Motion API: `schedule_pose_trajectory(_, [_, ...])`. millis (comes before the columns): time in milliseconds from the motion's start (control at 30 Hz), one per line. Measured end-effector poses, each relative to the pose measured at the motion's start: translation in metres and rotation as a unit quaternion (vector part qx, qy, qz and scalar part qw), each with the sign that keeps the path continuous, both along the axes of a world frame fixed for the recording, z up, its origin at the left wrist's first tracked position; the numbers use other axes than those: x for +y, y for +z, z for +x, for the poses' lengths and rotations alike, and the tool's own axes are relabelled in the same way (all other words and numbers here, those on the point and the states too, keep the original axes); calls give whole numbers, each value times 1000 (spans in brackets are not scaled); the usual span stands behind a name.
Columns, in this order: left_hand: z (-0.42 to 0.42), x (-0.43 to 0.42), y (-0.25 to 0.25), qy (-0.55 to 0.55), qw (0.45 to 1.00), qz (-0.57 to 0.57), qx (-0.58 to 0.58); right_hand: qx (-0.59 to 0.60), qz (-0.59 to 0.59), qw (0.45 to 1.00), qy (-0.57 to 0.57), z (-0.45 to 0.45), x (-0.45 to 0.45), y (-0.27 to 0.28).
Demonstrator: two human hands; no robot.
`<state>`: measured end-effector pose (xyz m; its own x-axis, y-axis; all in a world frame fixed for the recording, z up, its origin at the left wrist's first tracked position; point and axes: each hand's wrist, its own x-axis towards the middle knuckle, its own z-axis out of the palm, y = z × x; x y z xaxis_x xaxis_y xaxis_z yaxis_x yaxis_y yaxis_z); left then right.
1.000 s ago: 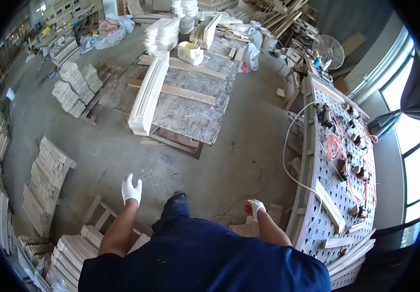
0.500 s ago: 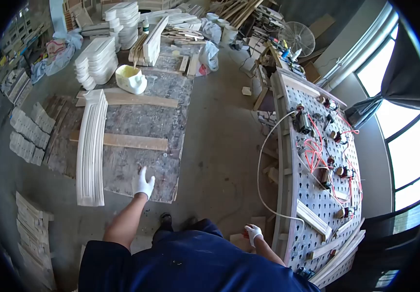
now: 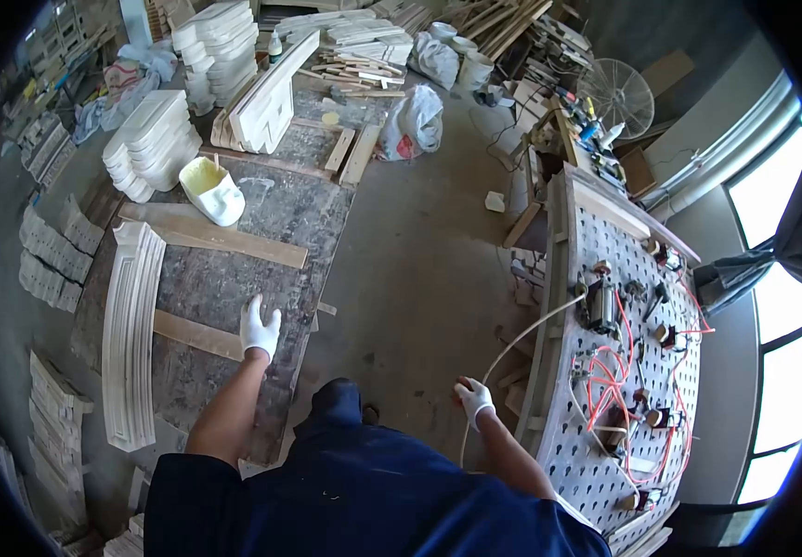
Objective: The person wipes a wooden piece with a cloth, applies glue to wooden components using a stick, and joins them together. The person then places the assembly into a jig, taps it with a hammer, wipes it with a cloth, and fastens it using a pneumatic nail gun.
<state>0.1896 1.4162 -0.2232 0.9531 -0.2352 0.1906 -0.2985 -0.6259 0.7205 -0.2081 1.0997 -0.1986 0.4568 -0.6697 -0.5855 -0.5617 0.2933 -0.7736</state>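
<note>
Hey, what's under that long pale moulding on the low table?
Beneath the moulding, a farther board and nearer board emerge rightward, with worn tabletop between. What lies directly underneath is covered, including any contact points.

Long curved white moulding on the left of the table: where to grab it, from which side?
Likely the right-hand long edge near mid-length of the moulding, from the right, where the open left hand is. It's long and narrow, and seems to rest across flat boards, which may leave finger room underneath.
</note>
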Motion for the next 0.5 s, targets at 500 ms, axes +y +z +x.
schedule_pose_trajectory(500, [564, -255, 177, 97, 959, 261, 44, 12, 13, 975, 220, 383, -208, 17])
